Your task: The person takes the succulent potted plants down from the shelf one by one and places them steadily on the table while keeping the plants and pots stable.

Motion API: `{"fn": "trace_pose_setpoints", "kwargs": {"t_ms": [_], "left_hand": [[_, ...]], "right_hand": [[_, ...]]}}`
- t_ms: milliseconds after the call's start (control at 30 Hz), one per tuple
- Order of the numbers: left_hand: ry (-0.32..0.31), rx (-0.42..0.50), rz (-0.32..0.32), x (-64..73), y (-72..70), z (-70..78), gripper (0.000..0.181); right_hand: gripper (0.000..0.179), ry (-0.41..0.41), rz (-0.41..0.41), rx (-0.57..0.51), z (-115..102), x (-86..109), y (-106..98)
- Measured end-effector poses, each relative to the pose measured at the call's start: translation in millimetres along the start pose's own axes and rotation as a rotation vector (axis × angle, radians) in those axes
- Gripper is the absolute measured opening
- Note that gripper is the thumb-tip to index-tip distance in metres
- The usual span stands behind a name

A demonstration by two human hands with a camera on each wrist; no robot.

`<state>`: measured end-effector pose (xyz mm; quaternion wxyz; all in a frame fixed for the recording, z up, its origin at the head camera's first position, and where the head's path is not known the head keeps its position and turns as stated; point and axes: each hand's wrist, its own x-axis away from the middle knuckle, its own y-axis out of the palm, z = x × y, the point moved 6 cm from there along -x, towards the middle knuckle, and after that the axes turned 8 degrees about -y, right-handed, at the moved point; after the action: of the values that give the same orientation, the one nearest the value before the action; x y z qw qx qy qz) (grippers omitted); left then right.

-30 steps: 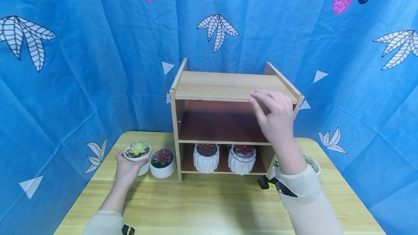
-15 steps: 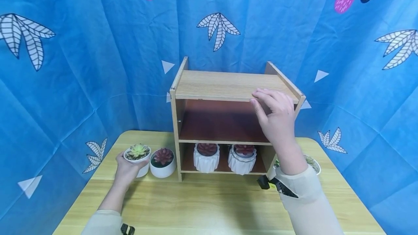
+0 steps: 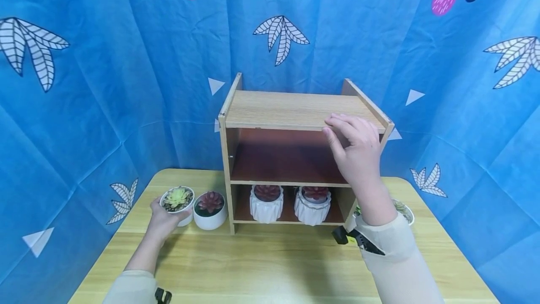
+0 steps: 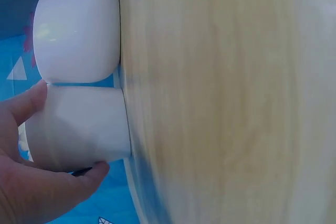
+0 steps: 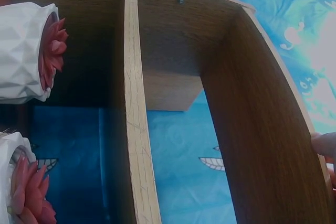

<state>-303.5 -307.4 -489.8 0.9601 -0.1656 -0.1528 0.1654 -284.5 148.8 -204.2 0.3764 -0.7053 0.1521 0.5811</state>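
My left hand grips a white pot with a pale green succulent; in the left wrist view thumb and fingers lie on opposite sides of it, and its base meets the tabletop. Close beside it, on the right, stands a rounder white pot holding a dark red succulent. My right hand holds the front edge of the wooden shelf unit's top board, fingers above and thumb at the front. Only fingertips of it show at the right wrist view's border.
Two ribbed white pots with red succulents stand in the shelf's lowest compartment; the middle shelf board is bare. Behind my right forearm, a pot with green leaves is partly hidden. A blue curtain hangs behind the wooden table.
The pot with the green succulent has tipped slightly, its rim facing more toward the head camera, and my left hand shifts a little with it. My right hand stays at the shelf edge.
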Motion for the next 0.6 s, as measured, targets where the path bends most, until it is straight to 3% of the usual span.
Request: {"fn": "trace_pose_setpoints", "kwargs": {"t_ms": [600], "left_hand": [[-0.009, -0.033, -0.017, -1.8, -1.0, 1.6, 0.114]], "right_hand": [[0.022, 0.028, 0.008, -0.019, 0.0, 0.3, 0.0]]}}
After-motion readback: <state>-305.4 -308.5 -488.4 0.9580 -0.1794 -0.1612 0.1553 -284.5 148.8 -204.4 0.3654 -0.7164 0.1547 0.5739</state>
